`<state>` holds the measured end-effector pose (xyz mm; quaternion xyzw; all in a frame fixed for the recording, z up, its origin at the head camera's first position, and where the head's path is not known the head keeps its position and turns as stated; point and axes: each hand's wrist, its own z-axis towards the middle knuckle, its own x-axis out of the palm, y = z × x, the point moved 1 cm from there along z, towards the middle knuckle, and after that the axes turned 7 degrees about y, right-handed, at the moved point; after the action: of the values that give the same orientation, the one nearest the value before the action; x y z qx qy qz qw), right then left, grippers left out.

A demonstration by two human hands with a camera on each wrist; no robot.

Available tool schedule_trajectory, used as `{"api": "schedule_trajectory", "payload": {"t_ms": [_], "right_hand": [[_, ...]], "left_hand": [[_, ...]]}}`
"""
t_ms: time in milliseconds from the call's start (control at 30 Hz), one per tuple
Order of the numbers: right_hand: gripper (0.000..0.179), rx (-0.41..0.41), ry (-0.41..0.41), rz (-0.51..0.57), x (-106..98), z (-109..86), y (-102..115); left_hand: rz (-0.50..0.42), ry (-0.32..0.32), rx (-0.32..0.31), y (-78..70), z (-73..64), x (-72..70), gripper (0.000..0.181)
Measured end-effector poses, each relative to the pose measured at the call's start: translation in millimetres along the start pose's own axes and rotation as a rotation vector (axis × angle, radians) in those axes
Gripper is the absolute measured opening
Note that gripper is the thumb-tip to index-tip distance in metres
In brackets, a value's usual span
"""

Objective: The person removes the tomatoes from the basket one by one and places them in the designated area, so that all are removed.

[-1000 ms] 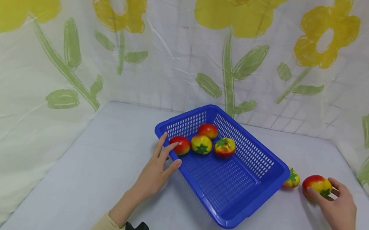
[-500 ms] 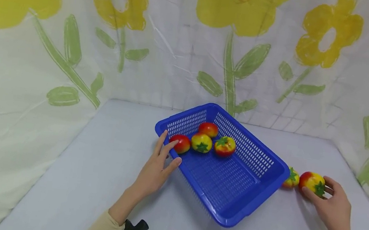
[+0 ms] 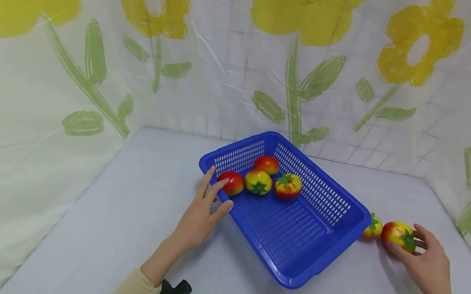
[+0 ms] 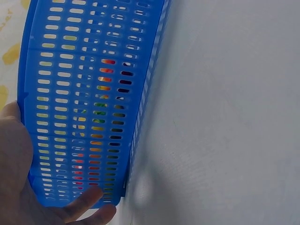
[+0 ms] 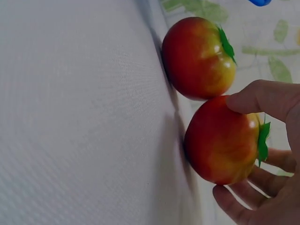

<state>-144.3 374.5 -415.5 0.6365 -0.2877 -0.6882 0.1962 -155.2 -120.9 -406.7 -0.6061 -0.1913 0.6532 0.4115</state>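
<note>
A blue plastic basket (image 3: 286, 268) with slotted walls stands at an angle on the table. My left hand (image 3: 195, 219) grips its left rim, thumb and index finger over the edge, other fingers (image 4: 86, 201) along the outer wall. At the right, my right hand (image 3: 429, 262) holds a red-and-yellow tomato (image 3: 397, 234) with a green leafy top. The thumb lies on the fruit and the fingers bend round its far side. A second tomato (image 5: 197, 58) touches the held one in the right wrist view; in the head view the basket's corner partly hides it.
Several similar tomatoes sit in the basket's far left part, among them a red one (image 3: 231, 182) by the left hand and a yellower one (image 3: 258, 182). A pale cloth (image 3: 118, 221) covers the table. A flower-printed curtain (image 3: 206, 98) hangs behind.
My right hand has moved slightly left with its tomato, bringing it up against the second tomato. Over the last half second little has shifted. The left hand and basket stay in place.
</note>
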Motion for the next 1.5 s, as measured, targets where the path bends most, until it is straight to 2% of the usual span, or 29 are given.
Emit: {"api": "schedule_trajectory", "payload": {"t_ms": [167, 300, 400, 533, 700, 1067, 1333, 1500], "right_hand": [[0.082, 0.047, 0.039, 0.01, 0, 0.8, 0], [0.08, 0.049, 0.069, -0.013, 0, 0.6, -2], [0.083, 0.06, 0.039, -0.017, 0, 0.9, -2], [0.088, 0.137, -0.013, -0.004, -2, 1.7, -1], [0.085, 0.19, -0.012, 0.007, -4, 2.7, -3], [0.076, 0.138, -0.078, 0.081, 1, 5.2, -12], [0.073, 0.15, -0.109, 0.101, 5, 10.2, -10], [0.072, 0.147, -0.115, 0.098, 6, 12.1, -10]], "left_hand": [[0.0, -0.003, -0.004, 1.8, 1.0, 1.2, 0.061], [0.006, -0.002, -0.001, 2.2, -0.3, 1.7, 0.061], [0.008, -0.003, -0.002, 1.7, -0.7, 1.6, 0.061], [0.008, -0.007, -0.001, 0.5, 0.0, 0.7, 0.061], [0.008, -0.004, 0.002, 0.3, 0.0, 0.4, 0.061], [0.007, 0.009, -0.006, 1.1, 1.5, 0.8, 0.061], [0.003, -0.01, 0.016, 1.4, -0.3, 0.6, 0.061], [-0.001, -0.004, 0.005, 2.1, -0.1, 0.6, 0.06]]}}
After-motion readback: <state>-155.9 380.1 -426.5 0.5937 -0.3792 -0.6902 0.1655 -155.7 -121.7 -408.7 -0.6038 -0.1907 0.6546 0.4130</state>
